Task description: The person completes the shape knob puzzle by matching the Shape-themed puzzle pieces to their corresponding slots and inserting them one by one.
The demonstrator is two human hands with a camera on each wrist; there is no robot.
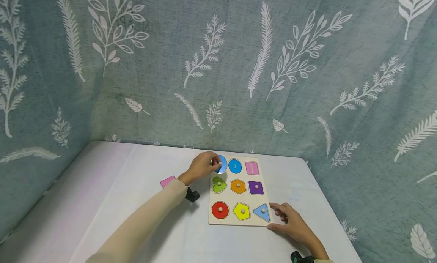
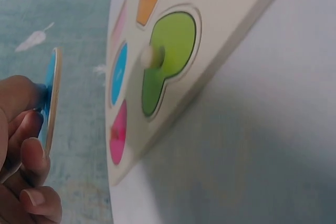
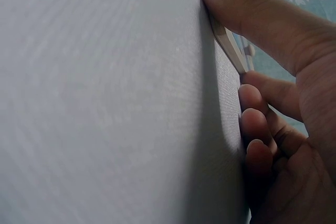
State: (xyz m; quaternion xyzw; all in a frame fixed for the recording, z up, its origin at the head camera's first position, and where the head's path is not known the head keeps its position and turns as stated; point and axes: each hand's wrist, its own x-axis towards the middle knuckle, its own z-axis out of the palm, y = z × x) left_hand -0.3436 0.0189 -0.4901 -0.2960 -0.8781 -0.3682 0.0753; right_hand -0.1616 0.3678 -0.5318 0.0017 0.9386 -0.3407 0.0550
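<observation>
My left hand pinches a blue rounded puzzle piece over the far left corner of a wooden peg puzzle board. In the left wrist view the piece stands tilted on edge, apart from the board, its wooden rim showing. A magenta recess shows at that corner of the board. Beside it lie a blue round recess and a pink square recess, both without knobs. My right hand holds the board's near right corner, thumb and index finger against its edges.
Knobbed pieces sit in the board: green heart, orange hexagon, purple square, red circle, yellow pentagon, blue triangle. A pink piece lies left on the white table, partly behind my left arm. Patterned curtains surround the table.
</observation>
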